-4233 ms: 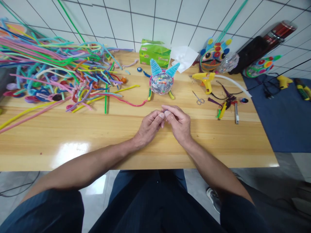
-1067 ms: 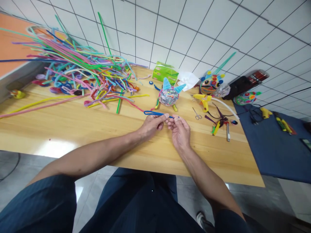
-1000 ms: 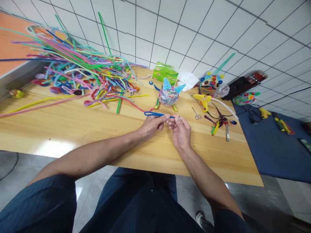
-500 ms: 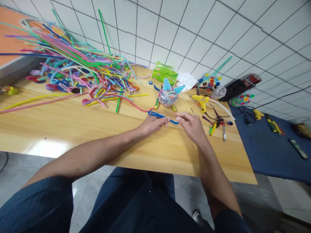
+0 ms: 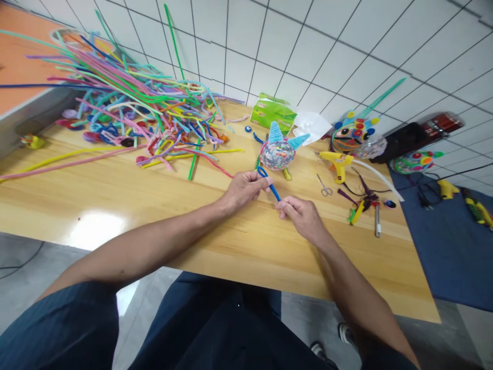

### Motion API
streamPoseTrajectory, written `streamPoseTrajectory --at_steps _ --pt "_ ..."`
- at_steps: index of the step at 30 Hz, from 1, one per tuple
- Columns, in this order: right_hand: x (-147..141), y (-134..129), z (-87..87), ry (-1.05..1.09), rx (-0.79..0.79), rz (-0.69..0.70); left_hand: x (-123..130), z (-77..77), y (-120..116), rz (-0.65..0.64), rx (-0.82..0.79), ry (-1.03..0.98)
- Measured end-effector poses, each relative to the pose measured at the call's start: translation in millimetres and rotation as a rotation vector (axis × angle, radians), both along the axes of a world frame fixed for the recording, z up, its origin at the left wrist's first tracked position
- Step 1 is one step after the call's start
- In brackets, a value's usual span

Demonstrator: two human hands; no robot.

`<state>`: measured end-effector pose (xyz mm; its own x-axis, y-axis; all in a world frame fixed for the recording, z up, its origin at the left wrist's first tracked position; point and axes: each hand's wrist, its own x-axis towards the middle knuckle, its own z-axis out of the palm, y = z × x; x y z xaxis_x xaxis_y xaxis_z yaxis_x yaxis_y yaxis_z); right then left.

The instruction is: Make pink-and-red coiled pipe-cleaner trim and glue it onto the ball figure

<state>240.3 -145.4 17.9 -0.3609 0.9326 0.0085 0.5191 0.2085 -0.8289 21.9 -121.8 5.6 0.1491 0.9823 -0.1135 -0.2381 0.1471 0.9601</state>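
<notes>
A blue pipe cleaner [image 5: 274,191], folded so that a loop stands at its upper end, stretches between my two hands. My left hand [image 5: 246,189] pinches it just below the loop, thumb on top. Lower and to the right, my right hand [image 5: 300,215] grips its other end between thumb and fingers. Right behind the hands stands a round craft figure [image 5: 278,154] with a speckled body, two light-blue pointed ears and green-yellow feet. A red pipe cleaner [image 5: 221,168] runs along the table toward my left hand.
A large heap of coloured pipe cleaners [image 5: 154,110] fills the back left. Behind the figure are a green tissue pack [image 5: 272,114] and a white tissue [image 5: 311,126]. To the right lie scissors [image 5: 325,190], a yellow glue gun [image 5: 337,163], a cutter knife [image 5: 378,221] and another decorated figure [image 5: 352,134].
My right hand has moved down and closed on the lower end of the blue pipe cleaner, which now slants more steeply. The view has shifted, uncovering the scissors.
</notes>
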Motion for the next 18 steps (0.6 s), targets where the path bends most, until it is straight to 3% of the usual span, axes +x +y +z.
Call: streamPoseTrajectory --at_steps 6,11,14,18 --pt "2 6 -8.7 0.223 -0.175 0.004 -11 1.0 12 0.056 0.100 -0.121" --pt "-5 3 -9.3 0.401 -0.299 0.026 -13 6.1 12 -0.027 0.114 -0.270" --pt "-11 -3 -10.5 0.468 -0.321 0.038 -12 9.7 8 -0.057 0.099 -0.304" --pt "-17 -7 -11.9 0.467 -0.252 0.014 -9 12.6 4 -0.002 0.103 -0.337"
